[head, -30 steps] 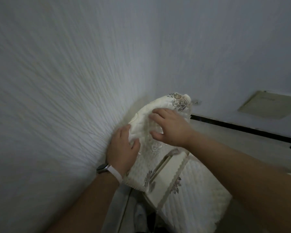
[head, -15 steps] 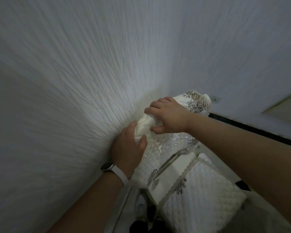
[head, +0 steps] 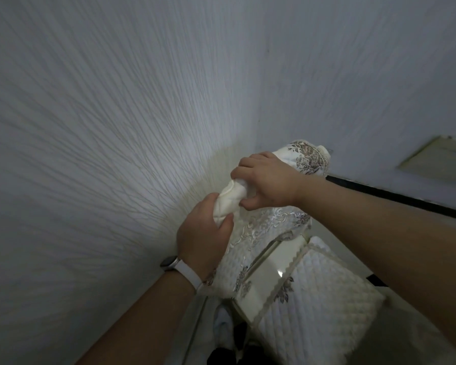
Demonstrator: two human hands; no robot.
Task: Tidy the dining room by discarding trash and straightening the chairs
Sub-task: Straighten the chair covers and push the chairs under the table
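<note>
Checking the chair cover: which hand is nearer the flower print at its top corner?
Right. Right hand grips the cover beside the flower print; left hand grips farther down.

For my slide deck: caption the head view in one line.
Left hand and right hand grip a quilted floral chair cover beside a textured wall.
</note>
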